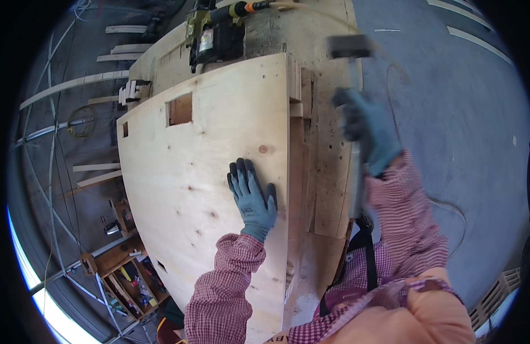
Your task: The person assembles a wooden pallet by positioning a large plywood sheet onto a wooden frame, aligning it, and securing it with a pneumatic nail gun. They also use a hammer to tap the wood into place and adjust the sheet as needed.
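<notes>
My left hand (252,198), in a grey-green glove with dark fingertips, lies flat on a pale plywood panel (202,149), fingers spread. The panel has knots and rectangular cut-outs, the larger cut-out (180,109) being near its far edge. Gloved as well, my right hand (368,129) is closed around a hammer (350,47) and raised to the right of the panel. The hammer's dark head points away from me, and hand and tool are smeared by motion. Under the panel's right edge, stacked wooden pieces (299,109) show. Whatever the hammer faces cannot be made out.
A nail gun (214,40) with a hose lies on the wooden bench (328,155) beyond the panel. At lower left stands a wooden box of tools (136,286). Wood strips (76,89) jut out at the left. A thin hose (461,218) trails over the grey floor (448,114).
</notes>
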`<action>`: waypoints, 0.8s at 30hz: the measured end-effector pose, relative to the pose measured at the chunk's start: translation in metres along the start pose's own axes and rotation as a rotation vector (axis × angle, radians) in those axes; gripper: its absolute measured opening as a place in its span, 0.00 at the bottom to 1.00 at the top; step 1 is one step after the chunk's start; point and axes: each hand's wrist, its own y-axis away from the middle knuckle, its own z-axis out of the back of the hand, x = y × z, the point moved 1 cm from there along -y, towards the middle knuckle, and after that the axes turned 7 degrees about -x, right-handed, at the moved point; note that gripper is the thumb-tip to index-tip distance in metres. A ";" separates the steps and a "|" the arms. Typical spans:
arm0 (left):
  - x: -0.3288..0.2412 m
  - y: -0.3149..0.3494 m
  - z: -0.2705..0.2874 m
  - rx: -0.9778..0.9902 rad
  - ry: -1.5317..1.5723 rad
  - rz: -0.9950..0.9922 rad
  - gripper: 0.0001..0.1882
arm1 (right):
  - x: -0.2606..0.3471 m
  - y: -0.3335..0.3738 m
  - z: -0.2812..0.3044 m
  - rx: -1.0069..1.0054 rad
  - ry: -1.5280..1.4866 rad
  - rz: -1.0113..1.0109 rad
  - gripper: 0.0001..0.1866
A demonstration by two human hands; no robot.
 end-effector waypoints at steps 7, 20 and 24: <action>-0.006 0.001 0.010 0.040 -0.005 0.030 0.34 | 0.002 -0.006 0.047 -0.289 -0.458 0.443 0.12; 0.001 0.002 0.001 0.018 0.008 -0.018 0.35 | -0.017 -0.039 -0.006 -0.155 -0.401 0.088 0.10; 0.004 -0.003 0.000 0.035 0.014 0.002 0.35 | -0.031 -0.049 -0.033 0.137 -0.012 -0.251 0.13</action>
